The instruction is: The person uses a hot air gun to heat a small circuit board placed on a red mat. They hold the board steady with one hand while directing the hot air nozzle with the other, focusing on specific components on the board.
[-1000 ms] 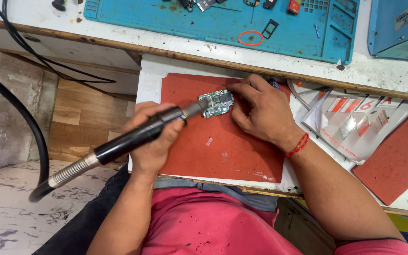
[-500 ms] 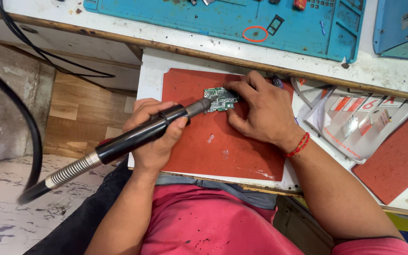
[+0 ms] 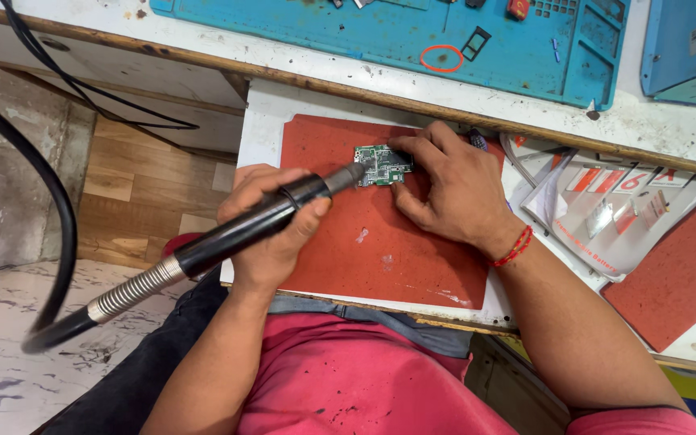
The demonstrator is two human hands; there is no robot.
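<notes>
The small green circuit board [image 3: 382,165] is pinned only by the fingertips of the right hand [image 3: 445,189], so my judgement is that sideways push from the tool's tip could skid it across the red rubber mat [image 3: 380,242] or bring the tip against those fingers. It lies near the far edge of the mat on the white surface [image 3: 261,121], under the right hand's spread fingers, while the left hand [image 3: 271,221], wrapped tight around the black pen-shaped rotary handpiece [image 3: 259,221], sets the tip against the board's left edge.
</notes>
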